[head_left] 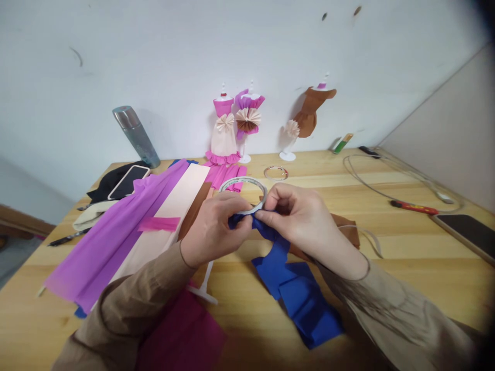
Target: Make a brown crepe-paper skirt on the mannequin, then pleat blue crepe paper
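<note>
Both hands meet over the middle of the table around a white tape roll (263, 192). My left hand (219, 224) is closed, its fingers pinching the lower left of the roll and the top of a blue crepe strip (296, 293). My right hand (296, 214) pinches at the roll's lower right edge, touching the blue material; the exact hold of its fingertips is too small to tell. The blue strip hangs in folds toward the table's front. Below my left hand, a white stand base (204, 293) shows, its upper part hidden.
Purple paper (116, 237) and cream paper lie at left, beside a phone (129, 181) and a bottle (137, 136). Small dressed mannequins (225, 129) stand by the wall. At right are a red-handled tool (413, 207), a cable and another phone (466, 234).
</note>
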Demonstrator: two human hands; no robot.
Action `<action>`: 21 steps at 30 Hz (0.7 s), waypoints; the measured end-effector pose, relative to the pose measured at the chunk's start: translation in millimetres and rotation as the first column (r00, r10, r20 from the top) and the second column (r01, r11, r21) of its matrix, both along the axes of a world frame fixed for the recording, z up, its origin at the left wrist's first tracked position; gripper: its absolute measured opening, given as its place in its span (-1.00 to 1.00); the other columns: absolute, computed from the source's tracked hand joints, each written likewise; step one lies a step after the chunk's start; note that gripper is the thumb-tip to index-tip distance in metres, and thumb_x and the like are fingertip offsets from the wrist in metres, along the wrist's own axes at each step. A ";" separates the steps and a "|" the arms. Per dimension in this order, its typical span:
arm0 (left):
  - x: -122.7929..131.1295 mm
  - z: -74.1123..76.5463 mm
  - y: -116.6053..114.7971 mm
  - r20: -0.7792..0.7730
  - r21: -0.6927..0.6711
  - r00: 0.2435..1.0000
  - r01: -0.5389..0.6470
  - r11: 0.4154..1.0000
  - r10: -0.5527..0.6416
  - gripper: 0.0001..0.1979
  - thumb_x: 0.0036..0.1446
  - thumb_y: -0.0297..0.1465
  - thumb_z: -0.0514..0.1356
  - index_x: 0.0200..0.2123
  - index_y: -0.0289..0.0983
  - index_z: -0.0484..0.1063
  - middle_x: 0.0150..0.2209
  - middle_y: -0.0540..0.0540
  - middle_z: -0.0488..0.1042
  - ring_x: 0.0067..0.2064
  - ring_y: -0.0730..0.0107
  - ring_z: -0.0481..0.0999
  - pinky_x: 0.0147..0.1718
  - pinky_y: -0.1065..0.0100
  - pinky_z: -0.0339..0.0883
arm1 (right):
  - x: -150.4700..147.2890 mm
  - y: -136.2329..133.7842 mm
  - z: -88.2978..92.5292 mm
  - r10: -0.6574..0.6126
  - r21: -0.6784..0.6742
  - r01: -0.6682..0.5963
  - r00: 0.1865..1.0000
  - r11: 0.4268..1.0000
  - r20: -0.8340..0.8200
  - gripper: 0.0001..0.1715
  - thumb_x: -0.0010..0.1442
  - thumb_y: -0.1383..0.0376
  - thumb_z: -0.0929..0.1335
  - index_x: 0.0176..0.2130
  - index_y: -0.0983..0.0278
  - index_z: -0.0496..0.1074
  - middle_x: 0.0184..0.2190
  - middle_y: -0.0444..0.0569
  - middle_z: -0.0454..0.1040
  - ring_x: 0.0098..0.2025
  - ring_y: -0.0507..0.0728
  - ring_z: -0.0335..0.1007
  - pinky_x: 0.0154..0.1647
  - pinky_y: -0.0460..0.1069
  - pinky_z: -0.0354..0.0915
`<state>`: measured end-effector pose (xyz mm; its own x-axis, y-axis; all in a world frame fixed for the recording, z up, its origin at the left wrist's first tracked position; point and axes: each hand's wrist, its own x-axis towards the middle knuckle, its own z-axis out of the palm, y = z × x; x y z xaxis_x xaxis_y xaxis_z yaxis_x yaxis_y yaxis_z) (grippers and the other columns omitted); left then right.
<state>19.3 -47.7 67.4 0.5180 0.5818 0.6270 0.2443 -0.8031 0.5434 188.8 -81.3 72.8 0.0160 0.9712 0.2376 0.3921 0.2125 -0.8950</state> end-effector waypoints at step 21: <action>-3.0 -5.7 3.2 0.109 -0.491 0.993 0.015 0.871 0.044 -0.84 0.13 -0.37 0.21 -0.33 -0.35 0.52 -0.55 -0.02 0.48 -0.61 0.46 0.49 -0.66 0.49 0.33 | 10.8 -0.2 6.8 0.081 0.079 -0.099 0.976 0.992 0.202 -0.85 0.09 0.38 0.30 -0.51 0.24 0.36 -0.58 -0.11 0.41 -0.51 0.05 0.31 -0.48 -0.05 0.22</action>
